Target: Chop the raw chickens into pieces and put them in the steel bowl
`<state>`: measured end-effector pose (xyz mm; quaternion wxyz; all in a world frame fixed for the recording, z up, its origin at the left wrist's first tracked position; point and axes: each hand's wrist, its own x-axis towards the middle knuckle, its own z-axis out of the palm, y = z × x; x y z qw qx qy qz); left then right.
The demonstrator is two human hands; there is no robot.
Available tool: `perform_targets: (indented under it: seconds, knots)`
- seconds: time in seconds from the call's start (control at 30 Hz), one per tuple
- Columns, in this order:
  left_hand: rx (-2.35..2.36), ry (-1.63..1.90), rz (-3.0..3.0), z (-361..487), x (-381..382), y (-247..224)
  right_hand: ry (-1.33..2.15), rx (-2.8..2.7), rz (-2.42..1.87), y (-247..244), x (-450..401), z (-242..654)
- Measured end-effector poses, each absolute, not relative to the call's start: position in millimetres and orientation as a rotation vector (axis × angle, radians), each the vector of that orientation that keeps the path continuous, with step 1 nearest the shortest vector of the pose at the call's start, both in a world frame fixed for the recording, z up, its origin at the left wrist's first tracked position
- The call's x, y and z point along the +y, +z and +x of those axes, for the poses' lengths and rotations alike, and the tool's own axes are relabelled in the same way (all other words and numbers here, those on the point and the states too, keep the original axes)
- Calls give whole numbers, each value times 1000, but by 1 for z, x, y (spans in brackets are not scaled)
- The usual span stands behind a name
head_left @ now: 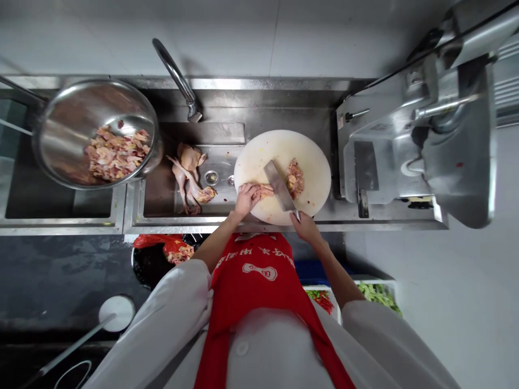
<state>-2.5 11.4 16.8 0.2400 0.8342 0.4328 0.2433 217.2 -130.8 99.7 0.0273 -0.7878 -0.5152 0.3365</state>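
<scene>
On the round white cutting board (259, 148) lies a piece of raw poultry (266, 190), pinned at its left end by my left hand (247, 198), whose fingers are curled over it. My right hand (307, 227) grips the handle of a cleaver (279, 186). The broad blade slants over the board, against the right end of the poultry piece. Just right of the blade sits a small heap of chopped meat (295, 178). Whether the edge touches the board I cannot tell.
Left of the board, whole plucked poultry (188, 175) lies in the sink (162, 202) under a faucet (176, 73). A big steel bowl (60, 129) holds chopped meat. At right stands a slicing machine (454, 135), with a second cleaver (367, 167) on its tray. Vegetable baskets (385, 292) stand below.
</scene>
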Motion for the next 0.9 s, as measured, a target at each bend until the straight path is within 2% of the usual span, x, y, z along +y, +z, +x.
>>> perform_targets:
  seconds: [0.1, 0.2, 0.43, 0.6, 0.7, 0.77, 0.9]
  knots:
    - [1141, 674, 2277, -4, 6, 24, 985, -1579, -2461, 114, -131, 224]
    - [1137, 700, 2243, -6, -2, 31, 789, -1574, -2438, 132, -113, 214]
    - [1459, 1192, 1992, -19, -3, 36, 395, -1354, -2272, 181, -90, 185]
    - [1500, 1274, 1942, -27, 1, 36, 297, -1294, -2249, 191, -99, 175]
    - [1509, 1300, 1911, -25, 1, 34, 347, -1300, -2306, 173, -101, 171]
    - [1461, 1249, 1951, -19, 3, 33, 508, -1364, -2408, 152, -97, 166]
    - [1073, 891, 2245, 3, 12, 28, 844, -1522, -2611, 115, -85, 157]
